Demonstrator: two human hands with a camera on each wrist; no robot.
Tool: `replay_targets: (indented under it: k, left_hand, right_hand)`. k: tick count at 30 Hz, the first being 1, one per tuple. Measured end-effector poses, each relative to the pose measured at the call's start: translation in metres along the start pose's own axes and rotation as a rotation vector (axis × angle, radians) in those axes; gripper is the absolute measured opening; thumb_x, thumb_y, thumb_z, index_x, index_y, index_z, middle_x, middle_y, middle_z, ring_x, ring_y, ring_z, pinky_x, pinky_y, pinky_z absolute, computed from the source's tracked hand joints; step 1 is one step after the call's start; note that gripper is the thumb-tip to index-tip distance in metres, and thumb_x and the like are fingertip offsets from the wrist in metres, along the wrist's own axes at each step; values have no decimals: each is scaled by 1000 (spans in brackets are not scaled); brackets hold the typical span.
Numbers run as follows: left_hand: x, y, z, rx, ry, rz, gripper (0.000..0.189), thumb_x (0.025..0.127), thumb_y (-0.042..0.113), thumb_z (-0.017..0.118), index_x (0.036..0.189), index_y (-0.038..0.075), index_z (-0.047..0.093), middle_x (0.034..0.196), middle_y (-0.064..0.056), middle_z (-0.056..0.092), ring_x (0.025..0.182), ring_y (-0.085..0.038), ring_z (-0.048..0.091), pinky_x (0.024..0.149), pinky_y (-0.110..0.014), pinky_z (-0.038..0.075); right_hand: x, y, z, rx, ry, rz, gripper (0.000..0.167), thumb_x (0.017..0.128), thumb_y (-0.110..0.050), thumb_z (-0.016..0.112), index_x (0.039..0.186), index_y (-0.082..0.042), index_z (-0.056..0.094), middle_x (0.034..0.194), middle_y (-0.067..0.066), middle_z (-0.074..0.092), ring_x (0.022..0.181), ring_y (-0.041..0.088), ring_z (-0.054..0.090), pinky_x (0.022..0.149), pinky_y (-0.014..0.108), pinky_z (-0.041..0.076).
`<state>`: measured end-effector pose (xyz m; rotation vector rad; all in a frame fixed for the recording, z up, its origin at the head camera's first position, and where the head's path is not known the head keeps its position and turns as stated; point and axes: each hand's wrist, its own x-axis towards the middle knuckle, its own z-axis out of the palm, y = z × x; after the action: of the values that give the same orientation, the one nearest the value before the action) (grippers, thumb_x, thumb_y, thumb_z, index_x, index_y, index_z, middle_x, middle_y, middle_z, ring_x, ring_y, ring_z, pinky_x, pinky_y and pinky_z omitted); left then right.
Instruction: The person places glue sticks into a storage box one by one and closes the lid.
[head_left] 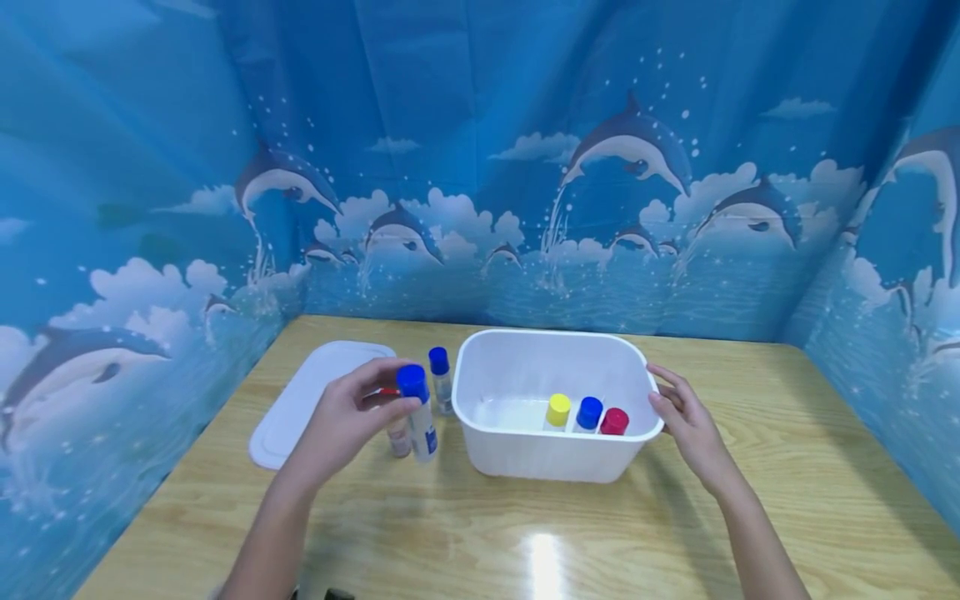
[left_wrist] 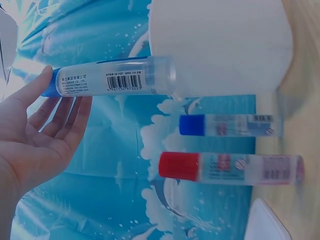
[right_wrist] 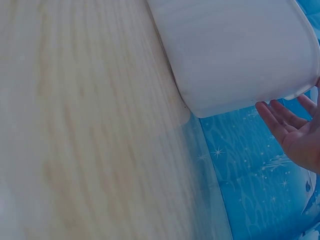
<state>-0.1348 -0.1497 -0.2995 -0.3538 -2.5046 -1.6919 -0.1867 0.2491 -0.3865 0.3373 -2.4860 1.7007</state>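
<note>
My left hand [head_left: 348, 417] pinches the blue cap of a clear glue bottle [left_wrist: 115, 77], holding it upright left of the white plastic bin [head_left: 555, 457]. Behind it stand a second blue-capped bottle [left_wrist: 235, 125] and a red-capped bottle [left_wrist: 230, 167]; the held bottle and hand partly cover the red one in the head view. Inside the bin are a yellow-capped bottle [head_left: 558, 408], a blue-capped one [head_left: 589, 412] and a red-capped one [head_left: 615, 421], their lower parts hidden by the front wall. My right hand [head_left: 693, 429] holds the bin's right rim between thumb and fingers.
A white lid [head_left: 285, 425] lies flat on the wooden table [head_left: 765, 500] at the left. A blue curtain [head_left: 480, 250] printed with dolphins hangs behind the table and along both sides. A small dark object [head_left: 339, 594] shows at the bottom edge.
</note>
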Motion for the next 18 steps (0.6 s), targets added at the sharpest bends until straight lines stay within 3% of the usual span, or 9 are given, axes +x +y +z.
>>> replay_targets:
  k: [5, 12, 18]
  left_hand:
    - [4, 10, 2, -19, 3, 27, 44, 82, 34, 69, 119, 12, 58, 108, -5, 61, 100, -19, 57, 82, -29, 49]
    - [13, 26, 5, -21, -1, 70, 44, 82, 35, 69, 120, 15, 58, 108, -4, 61, 98, -18, 58, 82, -32, 50]
    - [21, 38, 8, -4, -5, 117, 40, 83, 31, 69, 119, 17, 58, 106, -1, 60, 99, -16, 57, 82, -31, 50]
  right_hand:
    - [0, 1, 0, -4, 3, -4, 48, 99, -25, 42, 141, -5, 28, 129, 29, 43, 112, 33, 47, 77, 22, 48]
    - [0, 3, -1, 1, 9, -26, 48, 99, -25, 42, 141, -5, 30, 128, 30, 43, 101, 0, 50, 76, 21, 48]
    - [0, 4, -1, 9, 10, -30, 47, 99, -25, 43, 140, -4, 30, 128, 30, 43, 99, -2, 49, 75, 21, 48]
